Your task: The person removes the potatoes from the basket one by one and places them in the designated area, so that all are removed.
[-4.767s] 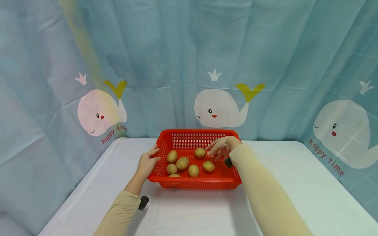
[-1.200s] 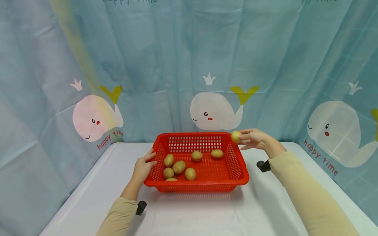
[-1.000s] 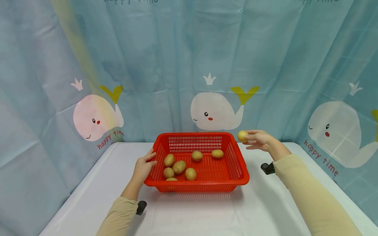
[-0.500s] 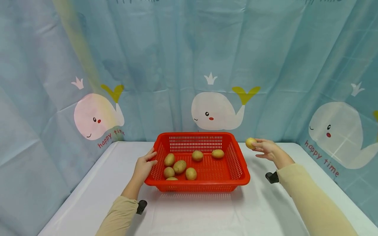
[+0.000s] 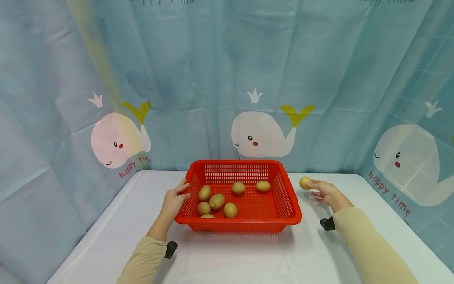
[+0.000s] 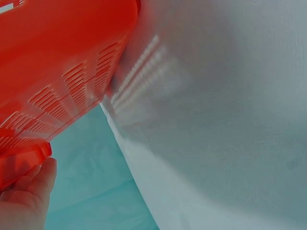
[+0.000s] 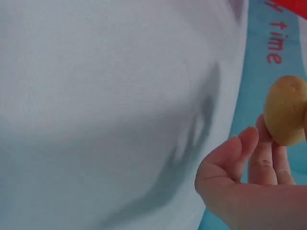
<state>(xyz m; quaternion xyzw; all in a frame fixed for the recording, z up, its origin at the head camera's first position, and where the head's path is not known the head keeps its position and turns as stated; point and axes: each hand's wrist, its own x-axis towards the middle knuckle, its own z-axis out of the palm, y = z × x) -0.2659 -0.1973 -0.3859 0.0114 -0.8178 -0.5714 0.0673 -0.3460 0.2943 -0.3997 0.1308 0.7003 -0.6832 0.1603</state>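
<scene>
My right hand (image 5: 325,193) pinches a yellow-brown potato (image 5: 305,183) between thumb and fingertips, held above the white table just right of the red plastic basket (image 5: 244,221). In the right wrist view the potato (image 7: 286,110) is at the right edge, with some fingers (image 7: 261,163) beneath it and others curled apart from it. My left hand (image 5: 173,202) holds the basket's left rim, its thumb reaching over the inner wall. In the left wrist view the fingers (image 6: 43,179) lie at the basket's lip. Several potatoes (image 5: 217,201) lie inside, mostly toward the left.
The white-covered table (image 5: 241,260) carries the basket near its back edge. Behind and on both sides hangs a blue curtain (image 5: 198,79) printed with whales. Both forearms wear beige sleeves (image 5: 369,240), with a small black device (image 5: 327,224) at each wrist.
My right hand reached into the basket, took hold of a potato, carried it over the right rim and has since lowered it toward the table. My left hand stays at the left rim.
</scene>
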